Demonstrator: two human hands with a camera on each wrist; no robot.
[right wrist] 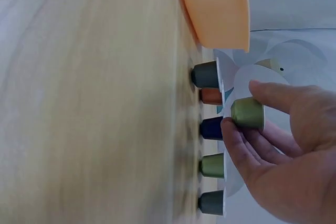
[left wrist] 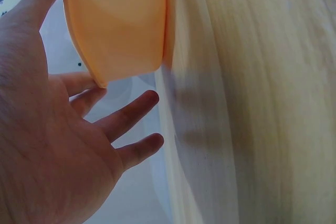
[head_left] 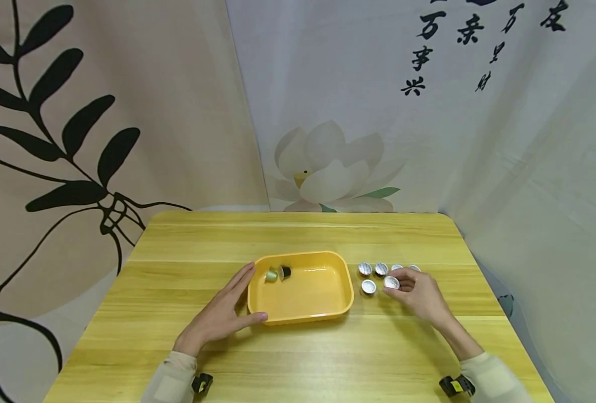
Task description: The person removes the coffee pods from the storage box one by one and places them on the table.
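A yellow tray (head_left: 308, 308) lies on the wooden table. My left hand (head_left: 222, 313) rests at its left end, thumb at the front corner and fingers along the back corner. In the left wrist view, the other fingers spread loosely beside the tray wall (left wrist: 121, 24). Inside the tray, a pale green coffee capsule (head_left: 271, 276) and a black one (head_left: 285, 272) lie on their sides. To the tray's right, my right hand (head_left: 421, 294) pinches a green coffee capsule (right wrist: 248, 113) between thumb and fingers, above the table with its silver lid up.
Several coffee capsules stand lid up right of the tray, including a blue one (right wrist: 212, 128), a green one (right wrist: 212, 165), an orange-brown one (right wrist: 211, 96) and a dark grey one (right wrist: 206, 74). Behind the table (head_left: 298, 235) hang printed curtains (head_left: 348, 101).
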